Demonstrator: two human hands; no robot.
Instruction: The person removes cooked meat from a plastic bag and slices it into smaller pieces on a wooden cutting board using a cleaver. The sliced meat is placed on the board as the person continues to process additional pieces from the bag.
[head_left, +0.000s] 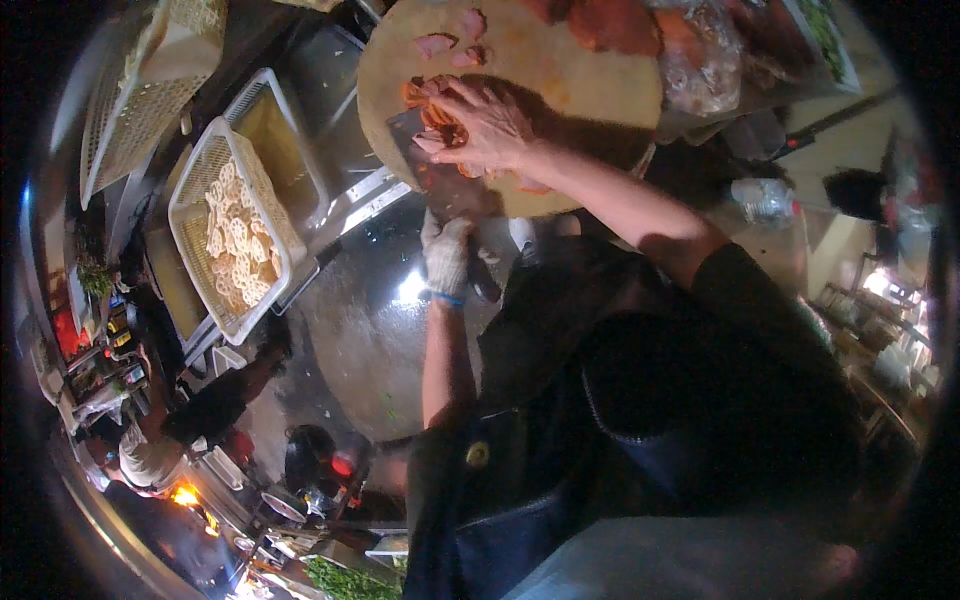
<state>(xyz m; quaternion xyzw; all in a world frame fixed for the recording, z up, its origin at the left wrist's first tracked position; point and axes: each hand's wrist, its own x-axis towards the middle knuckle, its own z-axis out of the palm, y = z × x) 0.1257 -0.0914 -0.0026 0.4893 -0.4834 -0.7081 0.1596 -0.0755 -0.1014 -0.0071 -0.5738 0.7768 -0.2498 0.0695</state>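
Note:
My left hand (446, 251), in a pale knitted glove, grips a cleaver (454, 187) near the lower edge of a round chopping board (600, 90). The broad blade lies over the board's lower left part. My bare right hand (487, 127) spreads its fingers over sliced reddish-brown meat (439, 120) on and beside the blade, pressing or gathering it; its palm side is hidden. A few pink meat pieces (435, 45) lie above the hand. Larger red meat pieces (611, 26) rest at the board's top right edge.
Left of the board, a white plastic basket (292, 247) holds sliced lotus root (236, 232). A clear plastic bag with meat (701, 67) adjoins the board at right. A plastic bottle (761, 201) is farther right. At lower left, another person (150, 457) is near a flame (185, 495).

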